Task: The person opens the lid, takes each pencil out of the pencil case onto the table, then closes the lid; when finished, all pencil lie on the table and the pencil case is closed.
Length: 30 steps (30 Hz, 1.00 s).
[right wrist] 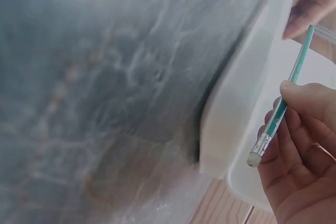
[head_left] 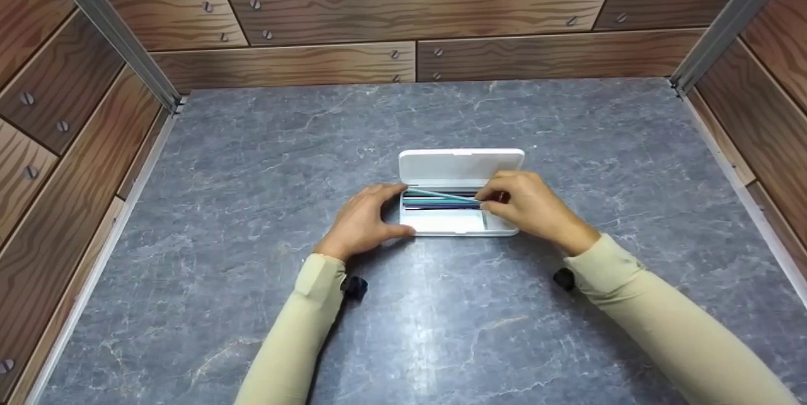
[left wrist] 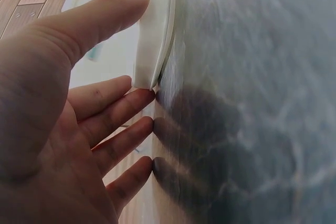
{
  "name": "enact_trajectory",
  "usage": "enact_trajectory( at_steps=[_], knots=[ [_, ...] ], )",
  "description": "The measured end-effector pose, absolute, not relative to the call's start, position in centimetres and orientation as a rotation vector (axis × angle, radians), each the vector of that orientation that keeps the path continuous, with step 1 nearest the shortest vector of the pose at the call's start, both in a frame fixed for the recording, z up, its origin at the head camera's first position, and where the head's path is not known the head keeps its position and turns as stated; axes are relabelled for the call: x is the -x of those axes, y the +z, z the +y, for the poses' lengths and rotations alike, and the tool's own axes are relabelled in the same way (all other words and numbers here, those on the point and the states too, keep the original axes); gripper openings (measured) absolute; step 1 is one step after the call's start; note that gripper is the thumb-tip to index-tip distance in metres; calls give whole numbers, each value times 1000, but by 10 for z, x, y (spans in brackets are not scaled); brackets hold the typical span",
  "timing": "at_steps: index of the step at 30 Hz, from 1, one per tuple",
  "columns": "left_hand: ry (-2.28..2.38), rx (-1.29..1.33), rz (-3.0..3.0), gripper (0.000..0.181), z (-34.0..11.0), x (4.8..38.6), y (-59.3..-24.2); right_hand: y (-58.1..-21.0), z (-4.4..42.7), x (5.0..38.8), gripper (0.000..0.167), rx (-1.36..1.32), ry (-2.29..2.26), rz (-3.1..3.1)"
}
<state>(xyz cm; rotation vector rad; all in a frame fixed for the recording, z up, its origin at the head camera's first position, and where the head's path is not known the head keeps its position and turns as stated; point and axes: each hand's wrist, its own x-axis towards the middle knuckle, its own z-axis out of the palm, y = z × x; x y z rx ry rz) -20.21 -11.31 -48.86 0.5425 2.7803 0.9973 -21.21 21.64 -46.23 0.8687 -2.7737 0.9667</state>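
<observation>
A white pencil case (head_left: pixel 441 222) lies on the table with its lid (head_left: pixel 460 166) raised at the back. Several pencils, teal and dark, lie along its rear part. My right hand (head_left: pixel 526 206) pinches a teal pencil (right wrist: pixel 299 61) between thumb and fingers, over the case's right half. In the right wrist view this pencil's metal band and pale eraser (right wrist: pixel 254 159) stick out below the thumb. At the case's left end, my left hand (head_left: pixel 362 222) rests with thumb on the front rim and fingertips near the back corner. Its fingers (left wrist: pixel 131 135) look mostly straight.
The grey marbled tabletop (head_left: pixel 252 159) spreads around the case. Wood-patterned panels (head_left: pixel 410 11) wall it at the back and sides, with metal posts (head_left: pixel 113 26) in the corners. Each wrist carries a small black device (head_left: pixel 355 288).
</observation>
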Motion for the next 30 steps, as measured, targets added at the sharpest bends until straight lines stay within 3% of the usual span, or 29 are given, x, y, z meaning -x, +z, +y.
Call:
enact_trajectory(
  at_steps=[16, 23, 30],
  knots=[
    [1014, -549, 2768, 88, -113, 203, -490, -435, 252, 182, 17, -235, 1219, -2615],
    [997, -532, 2774, 87, -112, 202, -488, -442, 264, 176, 19, 31, 1102, -2609],
    [998, -537, 2771, 87, -112, 201, -487, -460, 267, 173, 19, 97, 934, -2761]
  ],
)
